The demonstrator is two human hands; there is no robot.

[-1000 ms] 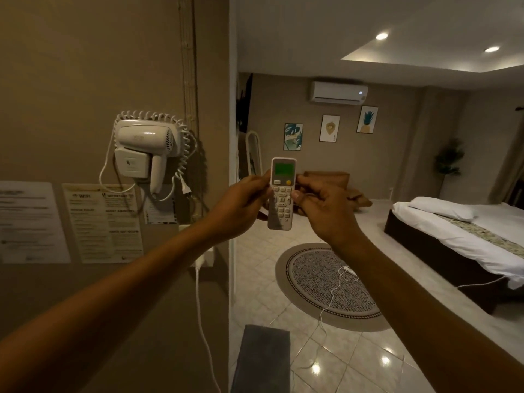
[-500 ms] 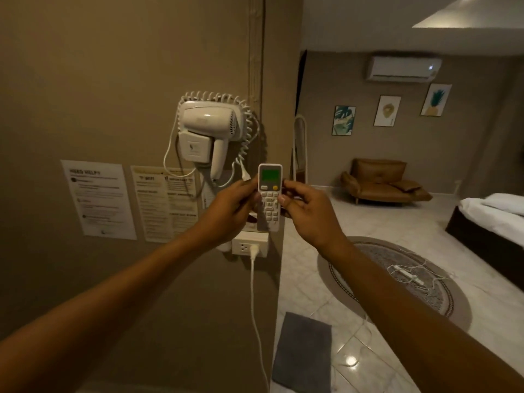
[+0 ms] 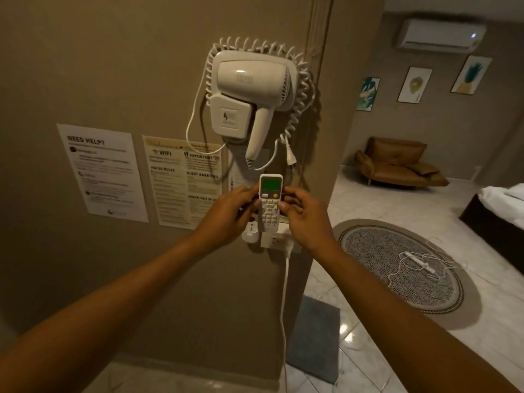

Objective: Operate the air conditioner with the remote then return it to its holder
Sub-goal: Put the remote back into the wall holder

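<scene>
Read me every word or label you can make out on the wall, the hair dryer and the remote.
"NEED HELP?": left notice.
"WIFI", "IMPORTANT", "HOUSE RULES", "GUEST AMENITIES", "CHECK OUT": middle notice; the time after it is hidden by the left hand.
Body text on both notices: too small.
Hair dryer brand: blurred.
Remote screen and buttons: unreadable.

A slim white plastic remote (image 3: 270,204) with a lit green screen, a yellow button and rows of pale keys is held upright against the beige wall, between two hands. Just left of its lower end sits a small white wall-mounted holder (image 3: 250,233). A white wall-mounted air conditioner (image 3: 439,35) hangs high across the room, a small light glowing.
</scene>
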